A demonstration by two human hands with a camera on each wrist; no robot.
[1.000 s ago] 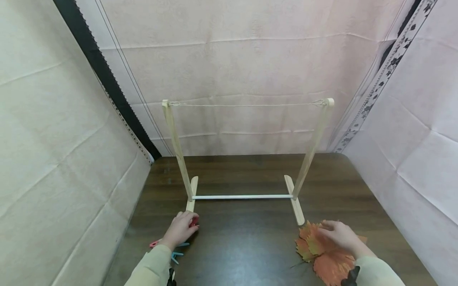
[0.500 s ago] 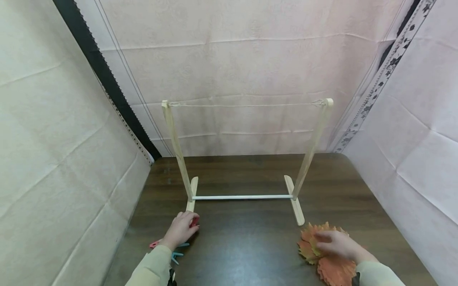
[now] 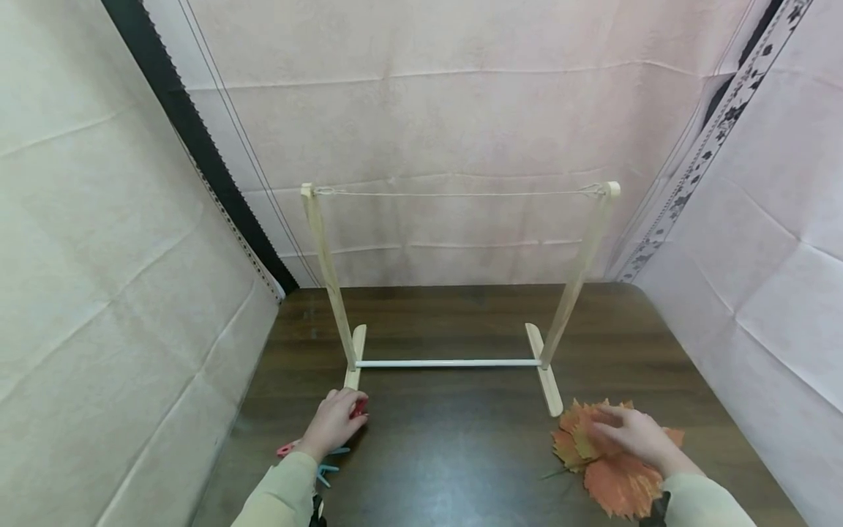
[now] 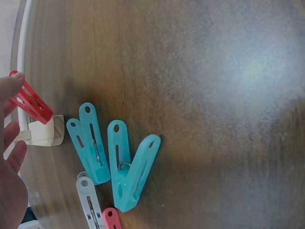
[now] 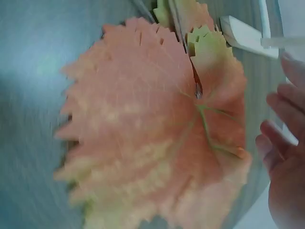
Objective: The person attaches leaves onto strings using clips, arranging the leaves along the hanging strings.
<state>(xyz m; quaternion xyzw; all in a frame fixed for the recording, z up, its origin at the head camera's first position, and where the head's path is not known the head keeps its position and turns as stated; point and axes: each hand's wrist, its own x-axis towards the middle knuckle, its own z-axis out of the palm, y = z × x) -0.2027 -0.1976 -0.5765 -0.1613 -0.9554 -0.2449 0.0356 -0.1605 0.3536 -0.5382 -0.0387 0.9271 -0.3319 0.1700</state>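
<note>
Leaves have slid under the flat-fingered right hand, just beside the rack's right foot; left hand pinches a red peg by its left foot. String bare, nothing hung.

two teal plastic clothespins, two red plastic clothespins and one grey plastic clothespin show, one wooden hanging frame with a string, and a pile of orange paper leaves, number unclear.

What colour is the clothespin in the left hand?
Red; the clothespin shows best in the left wrist view, pinched by the left hand.
</note>
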